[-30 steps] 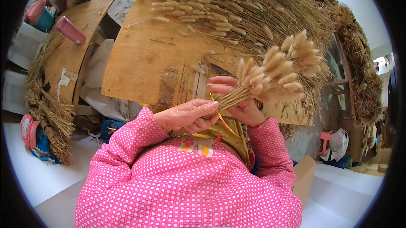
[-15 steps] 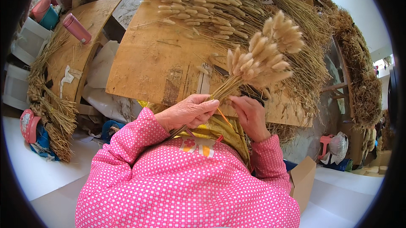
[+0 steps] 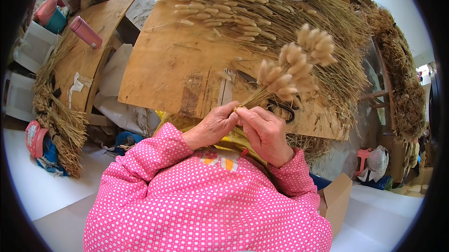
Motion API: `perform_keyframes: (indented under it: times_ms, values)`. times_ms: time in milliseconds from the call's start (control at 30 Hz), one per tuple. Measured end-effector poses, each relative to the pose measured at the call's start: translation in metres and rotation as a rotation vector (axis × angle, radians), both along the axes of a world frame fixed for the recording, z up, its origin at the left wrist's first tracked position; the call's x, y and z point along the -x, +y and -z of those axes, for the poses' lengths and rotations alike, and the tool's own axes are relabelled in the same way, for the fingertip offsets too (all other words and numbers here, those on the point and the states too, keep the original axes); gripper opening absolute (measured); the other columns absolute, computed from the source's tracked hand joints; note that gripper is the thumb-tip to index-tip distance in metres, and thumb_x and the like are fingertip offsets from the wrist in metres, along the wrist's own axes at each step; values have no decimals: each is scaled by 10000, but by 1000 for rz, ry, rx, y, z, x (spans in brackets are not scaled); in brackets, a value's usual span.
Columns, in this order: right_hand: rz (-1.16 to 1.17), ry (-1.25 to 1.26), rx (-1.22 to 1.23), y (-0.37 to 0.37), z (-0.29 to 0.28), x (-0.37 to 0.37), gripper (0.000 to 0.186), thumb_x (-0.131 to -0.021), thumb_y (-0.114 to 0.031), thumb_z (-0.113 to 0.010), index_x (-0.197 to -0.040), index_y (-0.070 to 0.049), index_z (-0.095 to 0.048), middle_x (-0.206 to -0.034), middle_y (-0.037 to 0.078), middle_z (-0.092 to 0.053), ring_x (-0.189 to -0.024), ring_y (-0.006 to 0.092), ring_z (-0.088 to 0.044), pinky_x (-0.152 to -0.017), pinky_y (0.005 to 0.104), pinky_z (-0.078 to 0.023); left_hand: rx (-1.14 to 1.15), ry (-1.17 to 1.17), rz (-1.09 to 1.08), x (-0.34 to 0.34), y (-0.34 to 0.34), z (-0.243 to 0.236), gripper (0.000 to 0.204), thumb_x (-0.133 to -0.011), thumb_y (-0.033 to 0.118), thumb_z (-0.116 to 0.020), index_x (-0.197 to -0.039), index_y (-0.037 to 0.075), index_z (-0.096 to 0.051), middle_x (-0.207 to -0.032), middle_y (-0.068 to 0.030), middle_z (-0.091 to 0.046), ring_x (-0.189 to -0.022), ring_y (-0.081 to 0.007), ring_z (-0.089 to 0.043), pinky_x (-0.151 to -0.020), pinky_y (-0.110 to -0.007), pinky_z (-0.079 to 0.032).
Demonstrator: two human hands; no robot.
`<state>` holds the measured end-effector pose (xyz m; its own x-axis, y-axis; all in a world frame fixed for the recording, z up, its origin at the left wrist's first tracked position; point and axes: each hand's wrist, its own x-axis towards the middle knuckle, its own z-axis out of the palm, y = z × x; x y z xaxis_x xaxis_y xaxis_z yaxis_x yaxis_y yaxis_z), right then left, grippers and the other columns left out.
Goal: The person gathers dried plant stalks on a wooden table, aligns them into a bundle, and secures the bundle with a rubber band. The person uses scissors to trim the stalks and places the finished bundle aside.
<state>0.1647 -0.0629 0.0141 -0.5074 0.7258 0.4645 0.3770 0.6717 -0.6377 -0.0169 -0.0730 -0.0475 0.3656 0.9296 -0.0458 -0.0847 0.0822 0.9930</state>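
Smock in pink check (image 3: 210, 205) fills the near side, with a cardboard box (image 3: 337, 200) just beside it at right. Beyond the smock the two hands meet at the stems of a bunch of dried grass (image 3: 286, 75): the left hand (image 3: 210, 125) has its fingers closed around the stems, while the right hand (image 3: 266, 131) pinches at a yellow band (image 3: 237, 109) there (whether its fingers also grip a loose end, I cannot tell). The bunch tilts up toward the far right, its fluffy heads above the near part of the wooden surface (image 3: 159, 74). Judging by the fingers, the step in hand is securing the band around the stems; the next move seems to call for a steady left grasp and a snug pull from the right, without crushing the stems or letting heads slip out of line. Past the hands, scissors (image 3: 291, 115) lie on the surface, partly hidden by the bunch. Farther off to the left, a pink flask (image 3: 86, 32) stands on another wooden surface (image 3: 110, 14), and a large pile of dried grass (image 3: 327, 58) covers the far right of the main one.
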Motion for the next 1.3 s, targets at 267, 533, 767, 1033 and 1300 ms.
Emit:
perform_keyframes:
  times_ms: [267, 533, 767, 1033, 1300]
  values:
    - [256, 201, 556, -8, 25, -38, 120, -952, -27, -615, -1009, 1, -717, -865, 40, -686, -734, 119, -642, -627, 276, -495, 582, -201, 195, 14, 15, -27, 455, -1096, 438, -403, -949, 42, -571, -597, 64, -330, -475, -45, -268, -426, -244, -209]
    - [-199, 344, 364, 26, 61, -14, 266, -957, -26, -635, -1216, -33, -694, -1367, 113, -562, -1170, 175, -584, -890, 298, -508, 805, -303, 435, 16, 17, -37, 525, -1099, 483, -335, -906, 45, -552, -563, 71, -283, -443, -46, -223, -400, -241, -170]
    - [30, 56, 205, 16, 52, -18, 234, -914, -55, -658, -1144, -55, -700, -977, 121, -701, -867, 254, -698, -739, 347, -543, 739, -260, 291, 18, 18, -35, 488, -1097, 478, -377, -899, 62, -537, -575, 72, -299, -443, -46, -232, -399, -232, -181]
    - [245, -394, -58, -8, 30, -15, 102, -898, -54, -639, -996, -65, -664, -737, 135, -638, -665, 339, -652, -564, 431, -486, 493, -41, -22, -4, 9, -23, 246, -1053, 368, -535, -1123, 132, -533, -738, 45, -438, -567, -49, -384, -456, -218, -292]
    - [257, -63, 244, -12, 34, -9, 84, -976, -92, -629, -982, -13, -658, -648, 118, -563, -552, 193, -574, -535, 342, -444, 315, -227, 9, -8, 10, -6, 212, -1076, 340, -533, -1119, 138, -580, -720, 77, -456, -521, -31, -372, -442, -214, -285]
